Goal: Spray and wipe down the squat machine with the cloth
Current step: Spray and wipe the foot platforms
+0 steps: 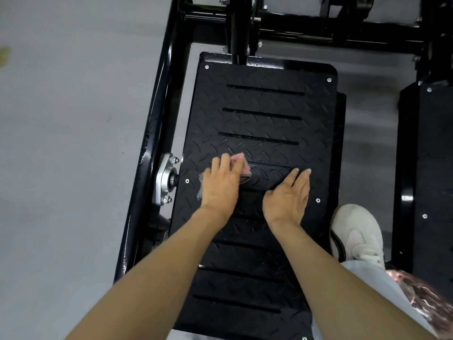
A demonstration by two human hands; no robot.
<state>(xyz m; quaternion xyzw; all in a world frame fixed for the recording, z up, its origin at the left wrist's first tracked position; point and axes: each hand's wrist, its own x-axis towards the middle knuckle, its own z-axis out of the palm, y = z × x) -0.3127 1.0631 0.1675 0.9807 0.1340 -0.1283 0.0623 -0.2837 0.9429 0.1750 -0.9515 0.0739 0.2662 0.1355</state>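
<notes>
The squat machine's black diamond-pattern foot plate (264, 106) fills the middle of the view, with several slots across it. My left hand (221, 185) lies flat on a pink and grey cloth (241, 165), pressing it onto the plate near its left side. Cloth edges stick out past the fingertips and beside the thumb. My right hand (288, 195) rests flat on the plate just right of the cloth, fingers straight, holding nothing. No spray bottle is in view.
The black frame rail (157, 133) with a silver bearing bracket (166, 180) runs along the plate's left side. A crossbar (318, 33) spans the top. A second black plate (431, 168) stands at right. My white shoe (358, 231) is on the grey floor (73, 143).
</notes>
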